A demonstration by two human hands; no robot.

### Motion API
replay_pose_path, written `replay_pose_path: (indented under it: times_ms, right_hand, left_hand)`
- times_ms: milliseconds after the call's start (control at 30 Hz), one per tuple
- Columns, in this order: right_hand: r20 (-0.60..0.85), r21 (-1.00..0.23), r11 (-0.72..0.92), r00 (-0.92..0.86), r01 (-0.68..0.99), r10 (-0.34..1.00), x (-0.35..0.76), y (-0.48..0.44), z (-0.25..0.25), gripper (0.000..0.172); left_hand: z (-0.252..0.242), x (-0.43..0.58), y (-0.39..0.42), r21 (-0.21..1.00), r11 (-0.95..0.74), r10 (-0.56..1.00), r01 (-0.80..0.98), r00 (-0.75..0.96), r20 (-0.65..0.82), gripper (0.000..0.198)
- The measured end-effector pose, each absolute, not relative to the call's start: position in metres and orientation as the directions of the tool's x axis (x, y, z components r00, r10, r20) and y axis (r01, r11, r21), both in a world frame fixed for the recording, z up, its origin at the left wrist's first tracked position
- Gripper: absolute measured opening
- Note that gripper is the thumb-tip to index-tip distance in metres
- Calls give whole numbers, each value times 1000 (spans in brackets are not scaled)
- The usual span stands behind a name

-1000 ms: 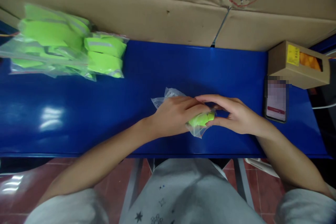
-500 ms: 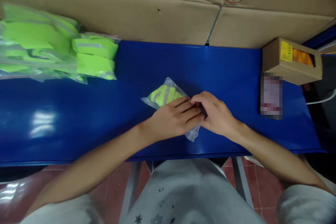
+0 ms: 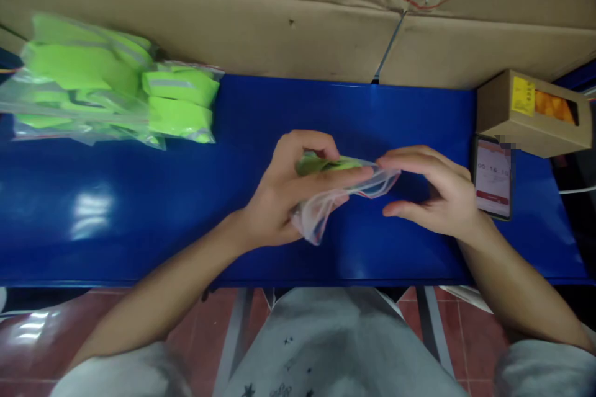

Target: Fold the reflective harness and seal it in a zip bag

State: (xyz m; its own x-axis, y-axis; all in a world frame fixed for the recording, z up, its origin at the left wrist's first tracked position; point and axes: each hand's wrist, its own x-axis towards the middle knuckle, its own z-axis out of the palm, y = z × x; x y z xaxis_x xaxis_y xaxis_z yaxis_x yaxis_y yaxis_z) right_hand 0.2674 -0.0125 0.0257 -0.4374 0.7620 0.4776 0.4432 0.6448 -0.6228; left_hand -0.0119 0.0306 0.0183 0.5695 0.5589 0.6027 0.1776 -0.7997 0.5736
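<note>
My left hand (image 3: 274, 198) grips a clear zip-lock bag (image 3: 314, 217) with red trim along its mouth, fingers wrapped around it above the blue table. Inside the bag, partly hidden by those fingers, is a folded neon-yellow piece of fabric (image 3: 310, 164). The bag's open-looking end points right, and its lower corner hangs down. My right hand (image 3: 444, 195) is open, thumb and fingers spread apart. Its index fingertip is at the bag's upper right edge; whether it touches I cannot tell.
Several clear bags (image 3: 88, 68) of neon-yellow fabric with grey stripes lie at the left of the blue table (image 3: 186, 198). At the right a phone (image 3: 492, 183) lies by a cardboard box (image 3: 496, 102) holding something orange. Cardboard panels (image 3: 233, 25) stand along the back.
The bag has been lifted off the table and turned in my left hand. My right hand has moved right and spread its fingers. The view has shifted slightly left.
</note>
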Motion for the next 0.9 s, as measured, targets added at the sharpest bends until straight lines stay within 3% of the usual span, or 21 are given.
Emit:
replay_pose_path:
  times_ms: [133,233,333,467,700,900]
  right_hand:
    - [540,-756,593,-250,278,804,260,-23,31,24]
    - [455,-848,502,-252,171,854,257,-25,33,18]
    - [368,-902,412,-269,131,890,255,-21,33,12]
    - [283,-940,307,-158,151,946,251,-20,34,18]
    - [256,-915,262,-60,307,965,251,-23,32,7]
    - [259,-903,259,-48,342,965,254,-15,25,11]
  left_hand:
    - [34,-11,18,795,-607,678,-4,519,520,36]
    - [30,-2,11,875,-478,768,-78,446,460,31]
    - [24,7,9,953,-296,899,-61,320,300,26]
    - [21,11,11,983,-176,946,-45,270,181,24]
    - [11,8,18,996,14,933,-93,358,21,25]
    - [7,7,29,994,-49,922,-94,378,82,14]
